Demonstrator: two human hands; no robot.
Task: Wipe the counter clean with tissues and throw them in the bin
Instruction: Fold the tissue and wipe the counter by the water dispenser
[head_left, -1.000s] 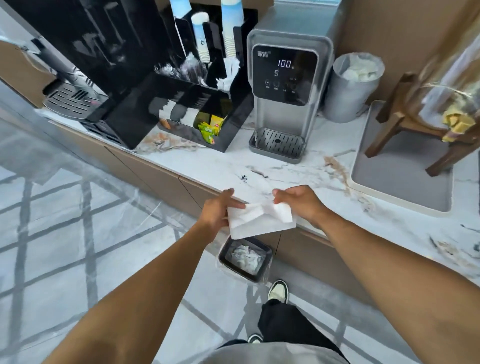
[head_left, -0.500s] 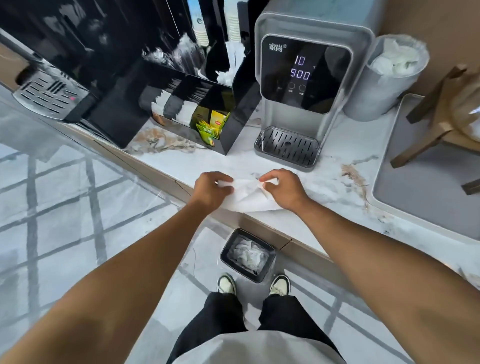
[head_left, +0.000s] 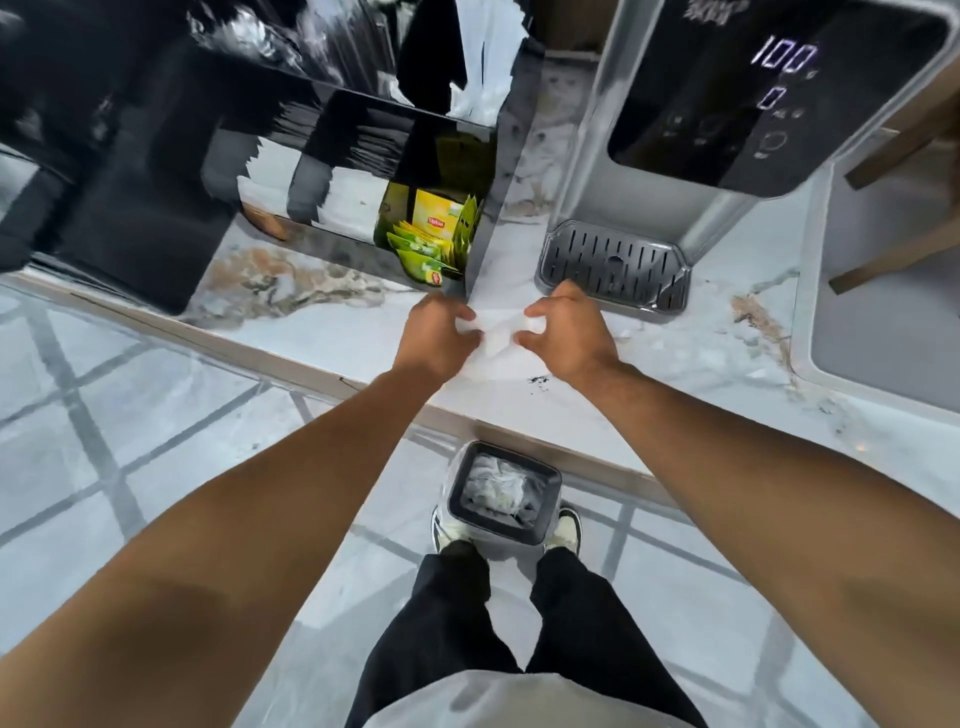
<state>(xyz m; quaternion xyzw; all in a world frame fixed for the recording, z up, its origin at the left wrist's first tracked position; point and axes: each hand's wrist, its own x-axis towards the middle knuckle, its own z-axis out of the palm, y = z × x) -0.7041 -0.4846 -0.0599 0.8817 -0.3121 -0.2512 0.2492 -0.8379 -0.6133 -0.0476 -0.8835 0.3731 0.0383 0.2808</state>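
Wiping step, by my reading. Left hand (head_left: 439, 332) and right hand (head_left: 563, 332) each pinched an end of one white tissue (head_left: 496, 338), pressed flat on bench (head_left: 337, 338) near its front edge. Dark specks (head_left: 537, 382) lay just beside it. Next: sweep over them, then drop into bin (head_left: 504, 491) below on the floor.

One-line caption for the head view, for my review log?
Left hand and right hand press a white tissue onto the marble counter, above the black floor bin.
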